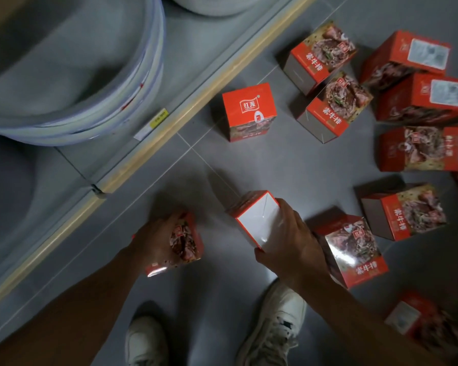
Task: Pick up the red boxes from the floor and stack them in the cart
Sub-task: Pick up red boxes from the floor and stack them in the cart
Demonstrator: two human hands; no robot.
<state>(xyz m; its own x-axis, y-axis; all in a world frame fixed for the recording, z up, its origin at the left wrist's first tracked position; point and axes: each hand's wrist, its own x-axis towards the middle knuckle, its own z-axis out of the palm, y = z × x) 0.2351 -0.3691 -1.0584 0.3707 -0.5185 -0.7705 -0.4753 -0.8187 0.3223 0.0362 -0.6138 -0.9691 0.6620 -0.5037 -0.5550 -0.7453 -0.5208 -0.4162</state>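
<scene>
Grey floor tiles run beside a low shelf with a wooden edge strip, and on that shelf sits a stack of pale round tubs. Take the upright red box with the logo face as the landmark: it stands alone on the tiles just off the shelf edge.

Below it in the picture, toward the person's white sneakers, both hands are busy. The left hand is curled round a red box with a meat picture, and the right hand grips a red box showing its white end panel, thumb on the near edge and fingers over the far side. I cannot tell whether either box has left the floor yet.

To the right of the landmark box lie many more red boxes, tumbled at mixed angles, some leaning on one another. One more lies just beside the right hand, long axis running away from the person.

No cart shows anywhere in view. With both hands full, the next move is likely a turn away toward it, and the loose pile sits on the right hand's side for the following reach.
</scene>
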